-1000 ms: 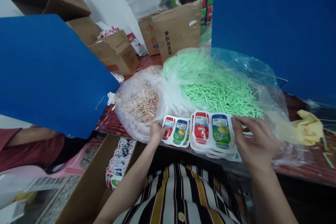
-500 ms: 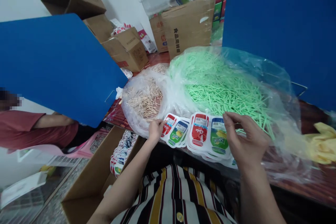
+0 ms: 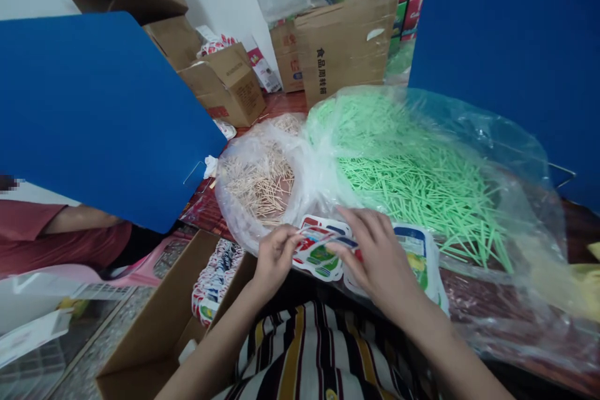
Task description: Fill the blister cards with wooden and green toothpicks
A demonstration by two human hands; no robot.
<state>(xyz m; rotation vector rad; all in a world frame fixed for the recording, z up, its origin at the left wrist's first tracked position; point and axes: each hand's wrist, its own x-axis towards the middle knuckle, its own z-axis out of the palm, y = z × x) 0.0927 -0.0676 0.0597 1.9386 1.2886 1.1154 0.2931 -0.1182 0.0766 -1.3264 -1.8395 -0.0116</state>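
Observation:
Between my two hands is a thin printed card (image 3: 323,239), tilted and seen nearly edge-on. My left hand (image 3: 277,256) pinches its left end. Fingers of my right hand (image 3: 372,253) are closed round its right end. Beneath it lies a small pile of red and green drink-label cards (image 3: 325,267). A larger stack of such cards (image 3: 419,256) sits partly under my right hand and wrist. Behind the hands rest a clear bag of pale wooden sticks (image 3: 262,187) and a clear bag of green sticks (image 3: 422,181).
An open cardboard box (image 3: 145,319) with bundled cards stands at lower left. Blue panels (image 3: 103,119) flank the table (image 3: 206,203). Cardboard boxes (image 3: 347,44) stand behind the bags. A person's red sleeve (image 3: 28,231) shows at far left. Yellow cloth (image 3: 585,287) lies at right.
My right hand has moved left from the larger stack to near my left hand. A card is now raised between both hands. The camera view has shifted slightly.

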